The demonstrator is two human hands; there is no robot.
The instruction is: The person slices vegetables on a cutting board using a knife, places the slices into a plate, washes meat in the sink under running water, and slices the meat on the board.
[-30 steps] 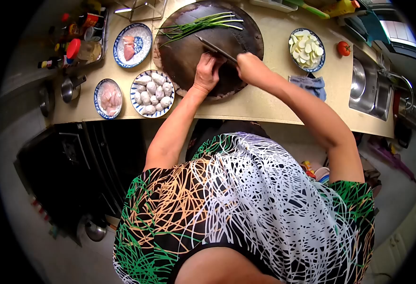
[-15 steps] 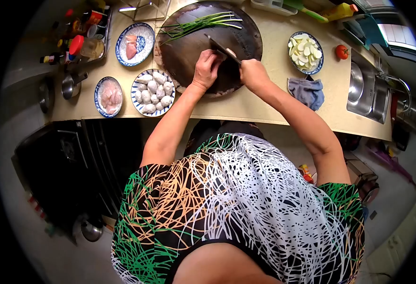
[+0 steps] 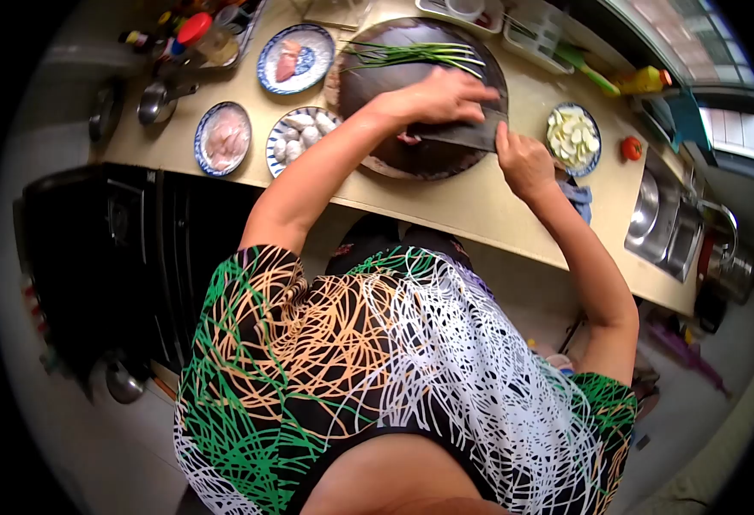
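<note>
A broad cleaver [image 3: 458, 136] lies flat-sided on the round dark chopping board [image 3: 368, 86], blade towards nine o'clock, and the left hand [image 3: 433, 96] presses down on top of it, palm flat and fingers spread, gripping nothing. Under the blade's near edge a small pinkish bit [image 3: 408, 137] peeks out; what it is I cannot tell. The right hand [image 3: 523, 159] sits at three o'clock of the blade, closed around what must be the cleaver's handle, though the handle itself is hidden.

At twelve o'clock on the board a bunch of green onions [image 3: 415, 53] lies whole and uncut, so by my reading that chopping is yet to come, while the flattening under the blade looks to be in mid-step.

Out across the bench [image 3: 445, 202]: at nine o'clock of the board, a plate of pale round pieces [image 3: 299, 137], and beyond it a plate of raw pale meat [image 3: 224, 137]; at eleven o'clock, a plate with a pink slice [image 3: 293, 58]. At three o'clock, a bowl of cut white slices [image 3: 572, 136] looks already prepared, a tomato [image 3: 631, 148] stands untouched just beside it, and the sink [image 3: 664, 225] lies further on.
</note>
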